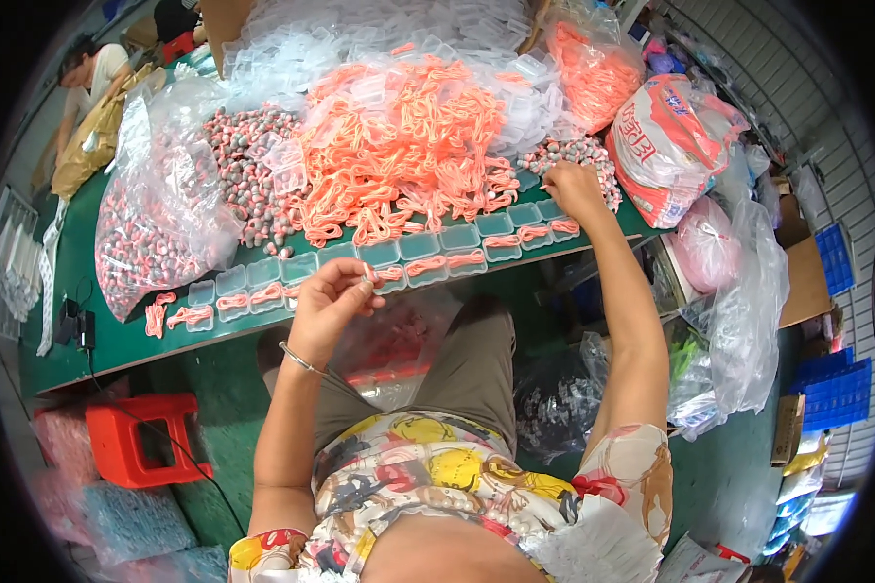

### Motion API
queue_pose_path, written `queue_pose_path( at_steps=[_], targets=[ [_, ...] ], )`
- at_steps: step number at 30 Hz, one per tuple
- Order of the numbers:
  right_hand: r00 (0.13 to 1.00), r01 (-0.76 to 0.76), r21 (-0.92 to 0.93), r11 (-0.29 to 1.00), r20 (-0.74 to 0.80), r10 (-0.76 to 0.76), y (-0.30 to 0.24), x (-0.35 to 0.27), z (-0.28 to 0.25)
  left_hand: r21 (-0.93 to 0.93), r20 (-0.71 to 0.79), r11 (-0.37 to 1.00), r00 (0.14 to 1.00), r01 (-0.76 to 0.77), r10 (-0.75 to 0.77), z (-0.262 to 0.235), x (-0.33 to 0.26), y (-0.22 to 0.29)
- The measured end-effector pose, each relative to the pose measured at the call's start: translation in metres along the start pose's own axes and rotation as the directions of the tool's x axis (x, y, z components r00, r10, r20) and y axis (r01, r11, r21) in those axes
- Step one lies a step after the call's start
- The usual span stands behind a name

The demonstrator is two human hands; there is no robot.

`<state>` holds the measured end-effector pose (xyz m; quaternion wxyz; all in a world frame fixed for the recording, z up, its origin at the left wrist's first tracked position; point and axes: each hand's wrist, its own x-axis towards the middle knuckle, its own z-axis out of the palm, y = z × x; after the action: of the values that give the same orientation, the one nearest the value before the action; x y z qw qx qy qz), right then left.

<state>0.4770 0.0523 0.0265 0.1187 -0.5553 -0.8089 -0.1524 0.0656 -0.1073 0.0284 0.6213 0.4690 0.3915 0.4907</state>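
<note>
In the head view, the left hand (pixel 335 299) has its grip closed, thumb to fingertips, on a small rounded piece (pixel 370 276) too tiny to make out, near a row of clear, rigid plastic boxes (pixel 460 236) with lids laid open. Several boxes hold bundled, glossy orange cords (pixel 425 265). The right hand (pixel 574 189) bends its fingers into pebbly pink-and-grey beads (pixel 598 160); whether its grip has any cannot be told. Looped cords also lie heaped on the green tabletop (pixel 81 228), near a crinkled, see-through bag (pixel 180 126)
</note>
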Motion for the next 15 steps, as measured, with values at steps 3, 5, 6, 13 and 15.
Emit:
queue_pose_path(
  at_steps=[3,5,6,13,15],
  targets=[
    [0.998,-0.002,0.172,0.985,-0.059,0.012,0.003,-0.002,0.001,0.015,0.013,1.000,1.000,-0.004,0.004,0.007,-0.001,-0.003],
    [0.995,-0.015,0.263,0.965,-0.090,0.040,0.001,-0.007,0.003,0.083,0.051,0.996,0.999,-0.013,0.009,0.009,0.002,-0.006],
    [0.989,-0.114,0.431,0.895,-0.038,0.145,0.000,-0.009,0.004,0.082,0.050,0.997,0.999,-0.011,0.007,0.013,0.003,-0.007],
    [0.948,-0.118,0.948,0.297,0.018,0.318,-0.007,-0.034,-0.015,-0.007,0.114,0.998,0.992,-0.056,0.056,0.060,0.025,-0.007],
    [0.932,-0.155,0.947,0.280,0.046,0.359,-0.007,-0.049,-0.025,0.101,0.170,0.994,0.985,-0.046,0.028,0.078,0.036,-0.009]
  ],
)
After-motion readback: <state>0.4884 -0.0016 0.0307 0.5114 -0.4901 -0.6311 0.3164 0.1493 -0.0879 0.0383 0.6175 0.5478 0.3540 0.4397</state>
